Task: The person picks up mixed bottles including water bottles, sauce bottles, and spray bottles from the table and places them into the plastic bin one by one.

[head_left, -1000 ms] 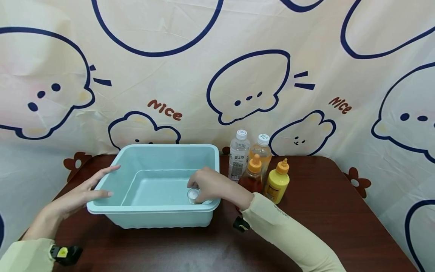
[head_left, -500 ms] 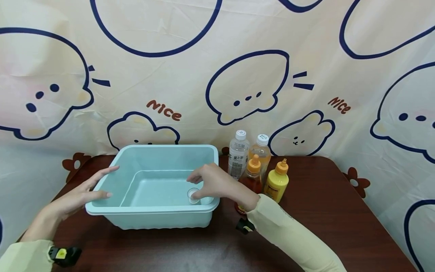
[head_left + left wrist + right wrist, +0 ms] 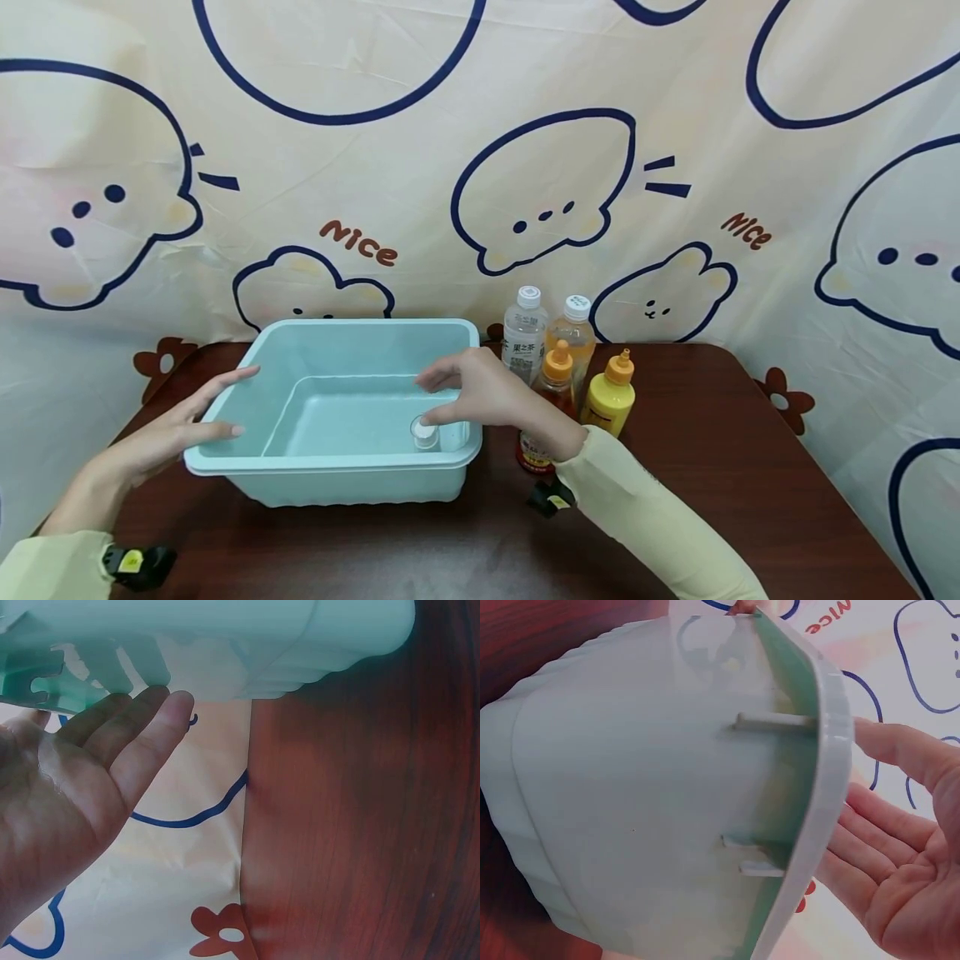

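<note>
The right hand [image 3: 487,387] has a wide grip, thumb by the cap of one lone bottle [image 3: 425,437], whether touching I cannot tell; a second ago its fingers curled round that bottle. The lone bottle stands in the near right corner of one blue basin [image 3: 330,462], whose left rim the left hand [image 3: 161,437] touches, its grip wide as before. Rightward on the desk [image 3: 360,550] stand four bottles: one clear bottle [image 3: 523,343], one amber bottle [image 3: 574,340], one dark red bottle [image 3: 558,395], one yellow bottle [image 3: 609,403].

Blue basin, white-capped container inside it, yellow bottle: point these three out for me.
Blue basin [image 3: 330,464]: head view, on the near rim.
White-capped container [image 3: 425,436]: head view, on the cap.
Yellow bottle [image 3: 608,405]: head view, on the body.
</note>
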The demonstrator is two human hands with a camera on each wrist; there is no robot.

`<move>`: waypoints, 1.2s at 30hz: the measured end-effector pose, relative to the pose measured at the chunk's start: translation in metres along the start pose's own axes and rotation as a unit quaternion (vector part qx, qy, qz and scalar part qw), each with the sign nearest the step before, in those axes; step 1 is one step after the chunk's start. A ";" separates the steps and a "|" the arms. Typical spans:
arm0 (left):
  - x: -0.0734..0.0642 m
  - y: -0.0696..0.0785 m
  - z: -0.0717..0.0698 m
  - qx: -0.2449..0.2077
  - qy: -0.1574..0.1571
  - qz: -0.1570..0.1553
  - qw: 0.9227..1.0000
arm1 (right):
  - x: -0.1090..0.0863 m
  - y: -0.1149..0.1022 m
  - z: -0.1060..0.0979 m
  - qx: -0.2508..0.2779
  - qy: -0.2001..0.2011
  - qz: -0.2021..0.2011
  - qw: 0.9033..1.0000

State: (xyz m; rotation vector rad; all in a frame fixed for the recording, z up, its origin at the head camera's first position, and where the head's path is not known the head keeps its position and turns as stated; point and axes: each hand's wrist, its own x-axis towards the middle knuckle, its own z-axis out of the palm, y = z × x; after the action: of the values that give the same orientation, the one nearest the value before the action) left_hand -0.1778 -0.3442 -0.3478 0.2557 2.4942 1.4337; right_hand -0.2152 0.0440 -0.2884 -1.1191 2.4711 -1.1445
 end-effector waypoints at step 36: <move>0.001 -0.001 -0.001 0.011 -0.002 -0.008 1.000 | -0.022 -0.007 -0.030 0.102 0.053 0.016 0.993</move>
State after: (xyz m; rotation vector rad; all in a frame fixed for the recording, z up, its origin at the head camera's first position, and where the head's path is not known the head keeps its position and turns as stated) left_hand -0.1794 -0.3453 -0.3487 0.2406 2.5045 1.3987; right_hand -0.2099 0.0739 -0.2652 -0.9805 2.3710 -1.4433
